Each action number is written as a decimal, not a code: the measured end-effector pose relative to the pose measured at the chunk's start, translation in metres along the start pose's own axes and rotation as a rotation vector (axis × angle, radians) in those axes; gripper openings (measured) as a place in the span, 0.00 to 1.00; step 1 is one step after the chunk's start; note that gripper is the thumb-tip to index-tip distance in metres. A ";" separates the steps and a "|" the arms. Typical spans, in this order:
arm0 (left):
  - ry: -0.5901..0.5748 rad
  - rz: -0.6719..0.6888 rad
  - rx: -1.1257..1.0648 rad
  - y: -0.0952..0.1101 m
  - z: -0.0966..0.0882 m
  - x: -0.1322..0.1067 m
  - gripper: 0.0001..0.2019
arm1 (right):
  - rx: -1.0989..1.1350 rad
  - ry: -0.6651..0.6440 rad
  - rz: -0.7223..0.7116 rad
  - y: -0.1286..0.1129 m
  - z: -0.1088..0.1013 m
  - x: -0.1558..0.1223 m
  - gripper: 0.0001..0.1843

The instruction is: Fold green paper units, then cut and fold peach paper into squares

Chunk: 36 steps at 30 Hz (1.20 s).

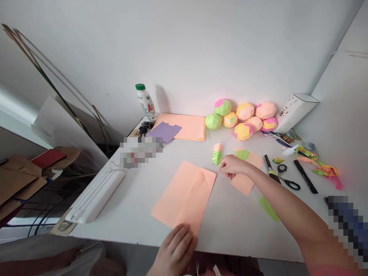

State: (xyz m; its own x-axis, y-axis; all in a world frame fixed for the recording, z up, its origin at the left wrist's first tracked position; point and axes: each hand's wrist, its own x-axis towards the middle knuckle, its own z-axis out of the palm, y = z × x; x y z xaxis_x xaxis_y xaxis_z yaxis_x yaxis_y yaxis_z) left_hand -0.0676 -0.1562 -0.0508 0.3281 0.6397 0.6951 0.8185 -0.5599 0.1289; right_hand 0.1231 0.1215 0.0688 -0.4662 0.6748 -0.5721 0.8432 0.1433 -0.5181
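A peach-coloured paper sheet (181,191) with crease lines and one folded far corner lies on the table in front of me. On its near edge rests my left hand (176,247), fingers laid flat over the paper and thumb hidden. My right hand (231,166) is closed, its fingers curled just beyond the sheet's right corner; whether anything is inside cannot be seen. Beside those fingers stands a row of small folded paper pieces (217,154), peach and green. Under and behind my right wrist lie a peach paper piece (244,184) and green paper pieces (242,154).
Several faceted paper balls (243,131) sit along the wall. Scissors (289,183), a utility knife (271,168) and a black marker (305,177) lie right. A bottle (146,103), stacked paper (192,126), a purple sheet (165,131) and a white device (96,195) are left.
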 end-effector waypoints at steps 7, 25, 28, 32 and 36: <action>0.038 0.000 -0.019 0.000 0.000 0.005 0.12 | 0.160 0.289 -0.031 0.057 -0.003 -0.057 0.12; 0.055 0.058 0.000 0.001 -0.008 0.008 0.10 | 0.148 -0.061 -0.063 0.018 0.018 0.007 0.07; 0.056 0.055 -0.014 0.001 -0.007 0.007 0.10 | 0.153 -0.038 -0.064 0.020 0.020 0.005 0.07; 0.057 0.042 -0.028 0.002 -0.007 0.007 0.10 | 0.153 -0.069 -0.039 0.017 0.019 0.005 0.08; 0.069 0.036 -0.027 0.001 -0.004 0.006 0.10 | 0.148 -0.092 -0.030 0.015 0.017 0.006 0.10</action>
State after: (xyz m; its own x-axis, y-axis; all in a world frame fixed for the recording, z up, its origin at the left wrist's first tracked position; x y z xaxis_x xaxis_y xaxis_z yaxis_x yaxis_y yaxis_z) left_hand -0.0662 -0.1552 -0.0439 0.3233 0.5814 0.7466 0.7934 -0.5966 0.1210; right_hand 0.1284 0.1153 0.0476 -0.5188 0.6017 -0.6073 0.7833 0.0500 -0.6196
